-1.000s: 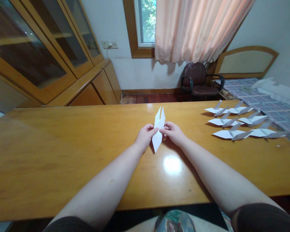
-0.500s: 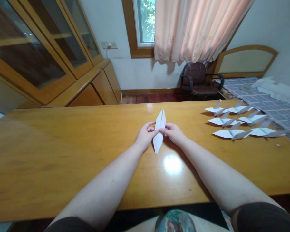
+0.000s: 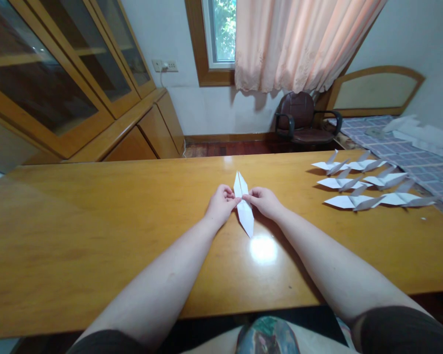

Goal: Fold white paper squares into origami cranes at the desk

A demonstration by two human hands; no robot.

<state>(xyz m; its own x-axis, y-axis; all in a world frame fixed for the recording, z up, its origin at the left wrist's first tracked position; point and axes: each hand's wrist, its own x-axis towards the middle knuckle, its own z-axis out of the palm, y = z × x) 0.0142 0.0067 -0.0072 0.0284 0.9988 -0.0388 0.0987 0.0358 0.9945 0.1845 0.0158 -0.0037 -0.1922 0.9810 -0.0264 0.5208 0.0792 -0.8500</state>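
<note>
Between my hands is a white folded paper [image 3: 245, 219], a long diamond shape with a slit down its far half. My left hand [image 3: 221, 202] pinches its left edge near the middle, thumb on top and fingers curled. From the other side my right hand [image 3: 265, 200] grips the right edge, its thumb tip almost meeting the left one. The paper's near point leans a little to the right, just above the table. Fingers beneath the paper are partly hidden.
Several folded white paper cranes [image 3: 350, 201] stand in rows at the right end of the wooden table [image 3: 114, 236]. Beyond the table are a brown armchair [image 3: 299, 118], a bed [image 3: 391, 137] and a glass-fronted cabinet [image 3: 107, 98].
The folded paper has turned between my hands: its far end has swung left and its near point right. Both hands stay in nearly the same place.
</note>
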